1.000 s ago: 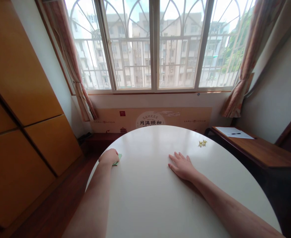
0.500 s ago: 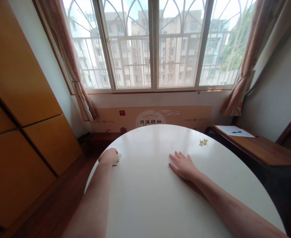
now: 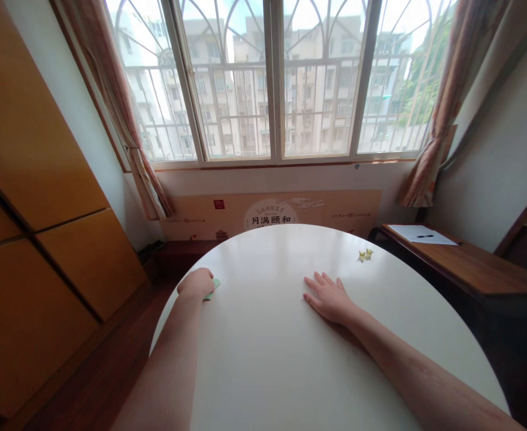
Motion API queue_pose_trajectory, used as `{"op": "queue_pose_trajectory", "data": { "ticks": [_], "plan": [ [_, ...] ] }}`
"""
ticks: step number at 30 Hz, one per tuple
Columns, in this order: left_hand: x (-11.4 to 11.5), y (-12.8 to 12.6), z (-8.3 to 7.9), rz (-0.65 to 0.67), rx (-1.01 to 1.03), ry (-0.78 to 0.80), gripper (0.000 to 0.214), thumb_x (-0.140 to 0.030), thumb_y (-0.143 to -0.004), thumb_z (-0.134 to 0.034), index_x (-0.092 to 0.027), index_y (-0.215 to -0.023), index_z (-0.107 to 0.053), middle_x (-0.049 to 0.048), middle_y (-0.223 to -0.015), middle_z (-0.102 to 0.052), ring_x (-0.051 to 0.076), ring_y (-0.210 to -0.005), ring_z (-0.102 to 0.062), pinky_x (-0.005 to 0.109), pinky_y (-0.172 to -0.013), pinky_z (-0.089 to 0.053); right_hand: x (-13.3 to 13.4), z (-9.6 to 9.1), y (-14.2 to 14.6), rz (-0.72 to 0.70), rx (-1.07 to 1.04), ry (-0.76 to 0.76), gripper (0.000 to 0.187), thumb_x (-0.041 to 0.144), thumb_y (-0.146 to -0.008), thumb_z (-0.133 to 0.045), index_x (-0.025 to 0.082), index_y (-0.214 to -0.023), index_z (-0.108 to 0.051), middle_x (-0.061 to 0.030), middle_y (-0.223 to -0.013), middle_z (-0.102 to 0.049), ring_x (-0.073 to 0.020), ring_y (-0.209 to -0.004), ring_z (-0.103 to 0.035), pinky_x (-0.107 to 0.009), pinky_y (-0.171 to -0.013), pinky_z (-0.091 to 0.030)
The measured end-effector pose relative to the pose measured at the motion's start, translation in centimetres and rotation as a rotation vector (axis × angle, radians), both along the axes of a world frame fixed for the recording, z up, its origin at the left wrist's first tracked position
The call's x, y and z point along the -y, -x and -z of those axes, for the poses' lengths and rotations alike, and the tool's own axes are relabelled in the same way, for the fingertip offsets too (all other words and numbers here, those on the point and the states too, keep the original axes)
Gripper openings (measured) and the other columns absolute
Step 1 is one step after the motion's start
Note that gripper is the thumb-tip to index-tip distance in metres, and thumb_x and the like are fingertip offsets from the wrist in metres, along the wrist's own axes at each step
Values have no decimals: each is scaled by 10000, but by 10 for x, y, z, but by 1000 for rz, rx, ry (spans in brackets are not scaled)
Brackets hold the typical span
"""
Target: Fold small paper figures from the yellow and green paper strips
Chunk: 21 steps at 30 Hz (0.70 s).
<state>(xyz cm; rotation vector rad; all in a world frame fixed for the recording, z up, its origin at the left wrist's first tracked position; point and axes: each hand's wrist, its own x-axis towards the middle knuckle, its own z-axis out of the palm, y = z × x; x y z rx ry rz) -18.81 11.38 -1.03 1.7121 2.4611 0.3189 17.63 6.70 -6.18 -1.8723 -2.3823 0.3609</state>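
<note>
My left hand (image 3: pixel 196 284) rests at the left edge of the round white table (image 3: pixel 263 359), fingers curled over a small green paper (image 3: pixel 213 286) of which only a corner shows. My right hand (image 3: pixel 329 297) lies flat on the tabletop near the middle, palm down, fingers stretched out and holding nothing. A small yellow folded paper figure (image 3: pixel 365 255) sits on the table farther back, to the right of my right hand and apart from it.
A dark wooden side table (image 3: pixel 470 269) stands to the right with a white sheet (image 3: pixel 418 234) and a pen on it. Orange cabinets (image 3: pixel 43 209) fill the left. A printed cardboard panel (image 3: pixel 272 214) leans below the barred window.
The view has shifted slightly. Both hands stay where they were on the table.
</note>
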Motion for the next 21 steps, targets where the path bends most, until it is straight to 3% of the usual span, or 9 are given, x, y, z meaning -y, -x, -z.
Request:
{"op": "queue_pose_trajectory", "data": {
  "ticks": [3, 7, 17, 21],
  "plan": [
    [0, -6, -2, -22, -18, 163, 343, -321, -939, -626, -182, -1251, -589, 98, -1250, -608, 245, -1068, -632, 428, -872, -554, 0, -1, 0, 0, -1, 4, 606, 490, -990, -353, 235, -1540, -337, -161, -1639, -211, -378, -1504, -148, -609, -1146, -105],
    [1, -14, -5, -6, -50, 213, 349, -320, -936, -632, -182, -1254, -587, 98, -1253, -606, 249, -1078, -629, 430, -875, -552, 0, -1, 1, -3, -8, 3, 605, 490, -991, -359, 231, -1538, -341, -167, -1637, -213, -380, -1503, -150, -610, -1146, -101],
    [1, -16, -5, -61, -32, 164, 356, -327, -945, -617, -164, -1260, -581, 106, -1252, -607, 246, -1059, -633, 445, -874, -554, -1, 1, 0, 1, -63, -15, 603, 477, -982, -394, 218, -1527, -370, -181, -1629, -231, -390, -1501, -152, -619, -1145, -87],
    [7, -21, -15, -100, 28, 60, 356, -328, -946, -614, -162, -1259, -581, 108, -1253, -606, 246, -1059, -633, 449, -877, -553, -3, 5, -1, 4, -140, -27, 598, 457, -965, -451, 204, -1506, -413, -191, -1620, -249, -401, -1497, -159, -634, -1145, -65]
  ]
}}
